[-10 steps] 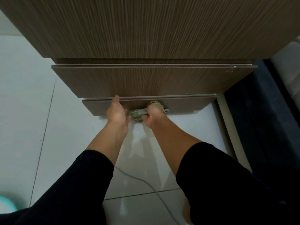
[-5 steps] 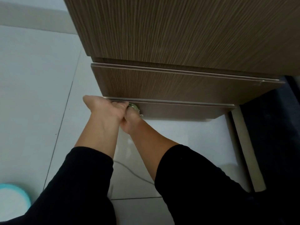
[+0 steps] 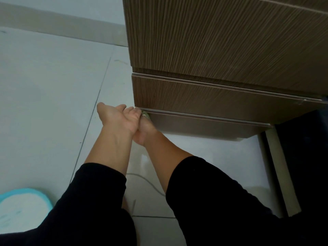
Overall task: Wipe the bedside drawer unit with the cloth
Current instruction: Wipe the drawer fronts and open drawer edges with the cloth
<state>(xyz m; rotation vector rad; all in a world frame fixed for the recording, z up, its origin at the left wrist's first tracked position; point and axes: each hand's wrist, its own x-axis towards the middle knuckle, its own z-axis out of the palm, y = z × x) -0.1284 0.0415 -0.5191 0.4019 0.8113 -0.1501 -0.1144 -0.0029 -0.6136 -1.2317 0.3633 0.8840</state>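
Note:
The brown wood-grain bedside drawer unit [image 3: 221, 50] fills the upper right, with two drawer fronts stepping out below its top. My right hand [image 3: 144, 130] presses a greenish cloth [image 3: 145, 114] against the left end of the lowest drawer front [image 3: 204, 124]; only a small bit of cloth shows. My left hand [image 3: 117, 118] lies across the right hand at the drawer's left corner, fingers touching the drawer's top edge and thumb spread out to the left. Both arms wear black sleeves.
White tiled floor [image 3: 53, 86] spreads to the left, with a skirting board along the far wall. A light blue and white round object [image 3: 21, 208] sits at the lower left. A thin grey cable [image 3: 145, 181] lies on the floor between my arms. A dark bed side [image 3: 305, 166] is at right.
Both hands have slid left along the lowest drawer front, from its middle to its left corner. The cloth is now mostly hidden under my hands. The view has swung left.

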